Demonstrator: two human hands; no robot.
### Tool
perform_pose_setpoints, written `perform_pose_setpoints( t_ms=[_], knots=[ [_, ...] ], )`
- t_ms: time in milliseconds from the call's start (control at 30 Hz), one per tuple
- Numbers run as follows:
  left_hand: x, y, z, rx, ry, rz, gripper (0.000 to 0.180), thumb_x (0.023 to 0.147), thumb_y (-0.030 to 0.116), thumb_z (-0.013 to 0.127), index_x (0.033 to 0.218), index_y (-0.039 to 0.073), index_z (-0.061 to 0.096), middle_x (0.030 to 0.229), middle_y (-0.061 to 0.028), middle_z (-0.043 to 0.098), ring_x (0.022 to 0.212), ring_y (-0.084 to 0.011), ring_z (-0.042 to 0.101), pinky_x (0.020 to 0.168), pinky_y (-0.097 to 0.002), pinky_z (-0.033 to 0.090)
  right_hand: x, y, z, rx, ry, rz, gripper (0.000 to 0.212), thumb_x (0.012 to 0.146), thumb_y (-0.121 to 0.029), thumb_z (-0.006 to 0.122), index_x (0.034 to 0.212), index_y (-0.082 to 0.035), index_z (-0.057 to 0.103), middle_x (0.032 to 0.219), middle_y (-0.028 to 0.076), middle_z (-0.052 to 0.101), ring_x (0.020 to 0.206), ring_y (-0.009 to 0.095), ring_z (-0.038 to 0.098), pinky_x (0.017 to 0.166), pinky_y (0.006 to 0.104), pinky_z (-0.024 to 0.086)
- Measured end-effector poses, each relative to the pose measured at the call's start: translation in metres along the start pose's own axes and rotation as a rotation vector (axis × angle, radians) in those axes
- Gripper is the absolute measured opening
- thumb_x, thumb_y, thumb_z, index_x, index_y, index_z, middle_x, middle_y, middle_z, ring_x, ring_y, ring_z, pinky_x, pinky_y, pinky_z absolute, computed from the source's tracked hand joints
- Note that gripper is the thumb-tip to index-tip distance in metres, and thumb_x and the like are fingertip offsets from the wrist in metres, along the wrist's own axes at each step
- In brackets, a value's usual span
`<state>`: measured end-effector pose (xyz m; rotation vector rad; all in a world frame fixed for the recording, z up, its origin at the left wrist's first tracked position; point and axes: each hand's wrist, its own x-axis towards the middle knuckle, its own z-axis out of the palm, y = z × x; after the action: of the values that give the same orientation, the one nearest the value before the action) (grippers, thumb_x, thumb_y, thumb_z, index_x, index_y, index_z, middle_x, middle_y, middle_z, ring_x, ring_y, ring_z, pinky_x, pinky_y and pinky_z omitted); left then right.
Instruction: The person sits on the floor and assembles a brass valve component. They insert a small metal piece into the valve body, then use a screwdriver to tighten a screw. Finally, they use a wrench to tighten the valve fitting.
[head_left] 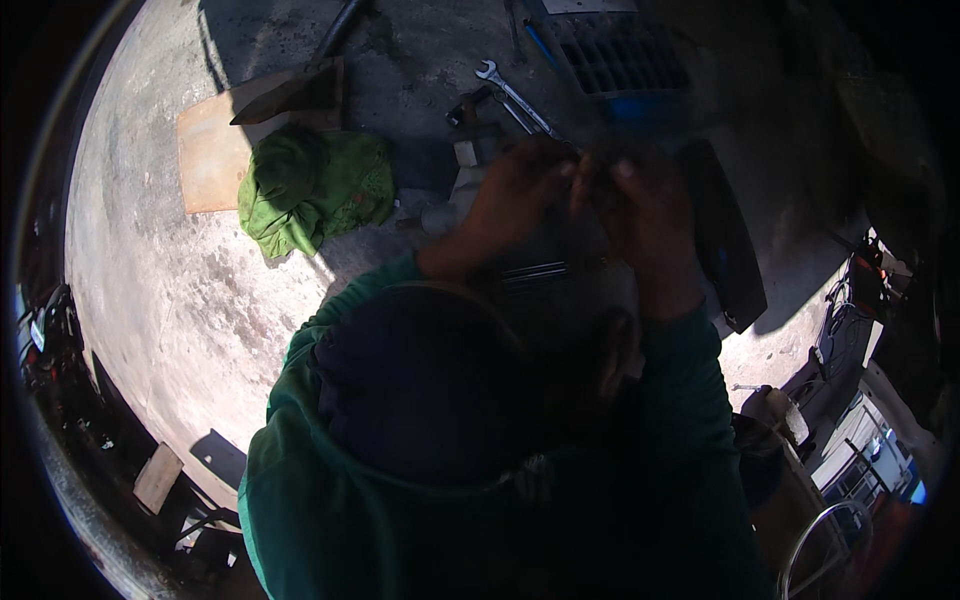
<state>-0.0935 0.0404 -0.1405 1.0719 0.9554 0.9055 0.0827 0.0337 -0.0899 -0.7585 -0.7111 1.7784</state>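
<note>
My left hand (515, 190) and my right hand (645, 205) meet in deep shade, in front of my green sleeves. Their fingertips are pinched close together. Whatever small thing lies between them is too dark to name. Just beyond my left hand, a silvery open-ended wrench (512, 92) lies on the concrete floor, its jaw pointing away. A second slim metal tool (517, 115) lies alongside it. Between my forearms, a few thin shiny rods (535, 272) show in the shadow.
A crumpled green cloth (340, 185) lies at left, partly by a tan board (212, 150). Far right of centre is a dark compartment tray (620, 60) with a blue edge (645, 107). A long black case-like piece (722, 240) lies beside my right forearm. Cables (835, 315) run at far right.
</note>
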Motion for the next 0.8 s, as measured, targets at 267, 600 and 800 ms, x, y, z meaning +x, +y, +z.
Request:
perform_pose_setpoints(
  t_ms=[267, 600, 800],
  knots=[
    [-0.067, -0.102, 0.022, 0.852, -0.514, 0.045, 0.051, 0.086, 0.028, 0.074, 0.128, 0.003, 0.058, 0.109, -0.0237, 0.066, 0.102, -0.0433, 0.066, 0.094, -0.0499, 0.051, -0.010, -0.021, -0.015, 0.342, 0.046, -0.100, 0.025, 0.097, -0.012, 0.058, 0.113, 0.007, 0.064, 0.106, 0.023, 0.071, 0.091, 0.033, 0.073, 0.078, 0.0436, 0.062],
    [-0.042, -0.028, 0.018, 0.586, -0.722, -0.207, 0.050, 0.092, 0.030, 0.070, 0.125, -0.002, 0.053, 0.104, -0.0235, 0.066, 0.099, -0.0412, 0.066, 0.085, -0.0481, 0.051, -0.011, -0.056, -0.022, -0.003, -0.002, -0.068, 0.023, 0.092, -0.005, 0.061, 0.112, 0.007, 0.063, 0.098, 0.022, 0.071, 0.084, 0.029, 0.074, 0.071, 0.0399, 0.062],
    [-0.026, -0.012, 0.019, 0.096, -0.435, -0.475, 0.048, 0.099, 0.022, 0.060, 0.139, -0.001, 0.045, 0.110, -0.0101, 0.060, 0.106, -0.0209, 0.060, 0.090, -0.0361, 0.048, -0.013, -0.071, -0.007, -0.085, 0.043, -0.115, 0.024, 0.094, -0.008, 0.063, 0.113, 0.006, 0.063, 0.098, 0.021, 0.071, 0.080, 0.025, 0.073, 0.070, 0.0355, 0.061]
  ],
)
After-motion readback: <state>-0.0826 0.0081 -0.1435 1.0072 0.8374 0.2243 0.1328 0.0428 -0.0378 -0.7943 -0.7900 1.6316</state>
